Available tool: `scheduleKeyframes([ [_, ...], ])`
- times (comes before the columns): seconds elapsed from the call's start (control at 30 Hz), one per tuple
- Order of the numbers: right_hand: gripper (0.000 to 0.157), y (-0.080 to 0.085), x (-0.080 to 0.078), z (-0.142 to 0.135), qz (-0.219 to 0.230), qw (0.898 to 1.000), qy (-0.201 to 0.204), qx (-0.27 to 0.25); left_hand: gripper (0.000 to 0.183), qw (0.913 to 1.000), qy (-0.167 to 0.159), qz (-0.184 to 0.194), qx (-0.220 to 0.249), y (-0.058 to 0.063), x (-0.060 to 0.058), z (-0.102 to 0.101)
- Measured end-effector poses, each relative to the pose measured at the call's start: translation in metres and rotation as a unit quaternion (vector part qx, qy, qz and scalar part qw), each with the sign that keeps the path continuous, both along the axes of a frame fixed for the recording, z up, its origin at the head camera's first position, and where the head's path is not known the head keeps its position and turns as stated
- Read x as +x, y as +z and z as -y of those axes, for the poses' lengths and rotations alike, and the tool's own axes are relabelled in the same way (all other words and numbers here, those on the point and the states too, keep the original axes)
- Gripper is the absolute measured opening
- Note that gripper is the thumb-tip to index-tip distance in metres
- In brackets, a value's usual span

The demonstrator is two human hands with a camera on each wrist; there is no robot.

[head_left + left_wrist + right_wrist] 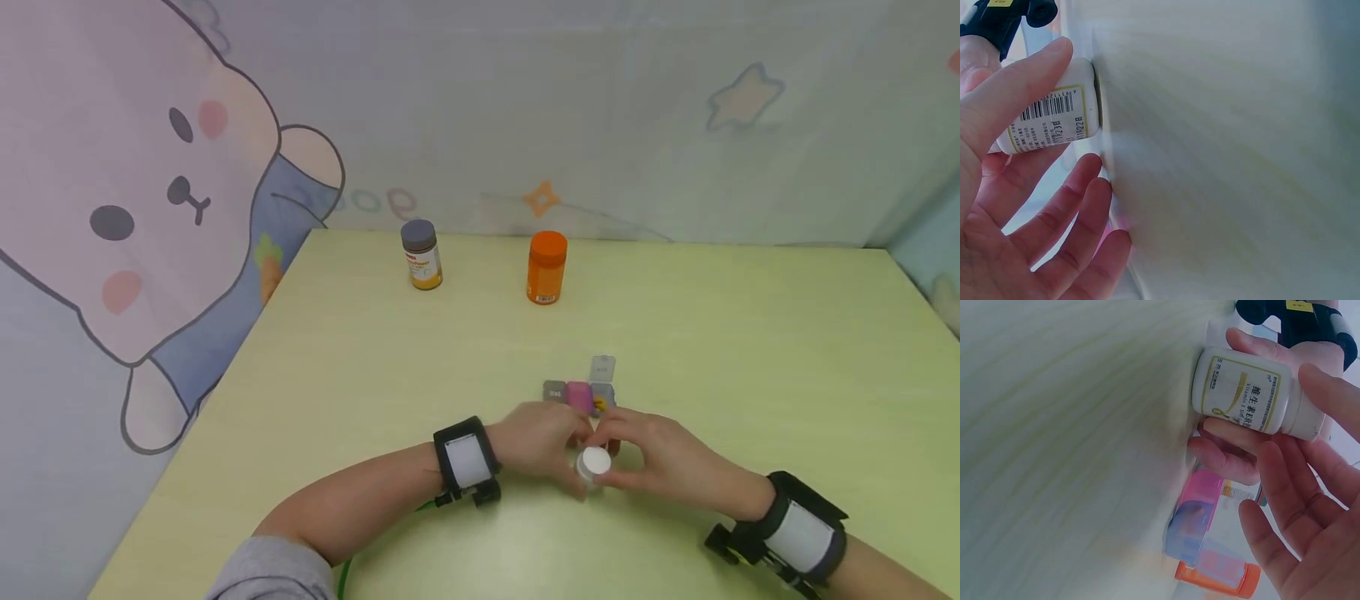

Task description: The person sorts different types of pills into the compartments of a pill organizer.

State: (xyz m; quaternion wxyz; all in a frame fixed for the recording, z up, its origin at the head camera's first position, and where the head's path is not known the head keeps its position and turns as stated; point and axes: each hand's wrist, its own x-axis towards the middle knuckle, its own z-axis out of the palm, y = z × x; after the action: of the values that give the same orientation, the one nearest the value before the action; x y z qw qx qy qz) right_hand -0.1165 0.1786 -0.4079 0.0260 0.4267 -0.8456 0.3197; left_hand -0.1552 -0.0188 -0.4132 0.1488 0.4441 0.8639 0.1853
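Note:
A small white vitamin bottle (pixel 595 463) stands upright on the table between both hands. My left hand (pixel 540 442) holds its body with thumb and forefinger; the other fingers spread loosely in the left wrist view, where a barcode label shows on the bottle (pixel 1057 119). Thumb and fingers of my right hand (pixel 663 458) pinch the white cap (pixel 1305 415), which sits on the bottle. Just beyond the hands lies a pill organizer (pixel 580 396) with grey, pink and bluish compartments. The bluish compartment's clear lid (pixel 602 368) is raised, and small yellow pieces (pixel 600 403) show inside.
Farther back stand an orange bottle (pixel 546 268) with an orange lid and a dark-capped bottle (pixel 422 255) with a white and yellow label. A printed cloth (pixel 465 108) hangs behind the table's far edge. A green cable (pixel 345 575) runs beside the left forearm.

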Motion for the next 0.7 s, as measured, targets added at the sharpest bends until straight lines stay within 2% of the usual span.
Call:
scheduleKeyframes([
  [0.4, 0.028, 0.001, 0.0, 0.003, -0.042, 0.999, -0.015, -0.003, 0.036, 0.9999, 0.0, -0.013, -0.01, 0.001, -0.001, -0.001],
  [0.57, 0.028, 0.002, 0.001, -0.001, -0.022, 0.999, -0.037, 0.017, 0.037, 0.9999, -0.008, 0.004, -0.014, 0.005, 0.0, 0.002],
  [0.7, 0.03, 0.003, -0.002, -0.015, 0.003, 0.997, -0.065, 0.039, 0.042, 0.9998, -0.006, 0.017, 0.003, 0.009, -0.004, 0.012],
])
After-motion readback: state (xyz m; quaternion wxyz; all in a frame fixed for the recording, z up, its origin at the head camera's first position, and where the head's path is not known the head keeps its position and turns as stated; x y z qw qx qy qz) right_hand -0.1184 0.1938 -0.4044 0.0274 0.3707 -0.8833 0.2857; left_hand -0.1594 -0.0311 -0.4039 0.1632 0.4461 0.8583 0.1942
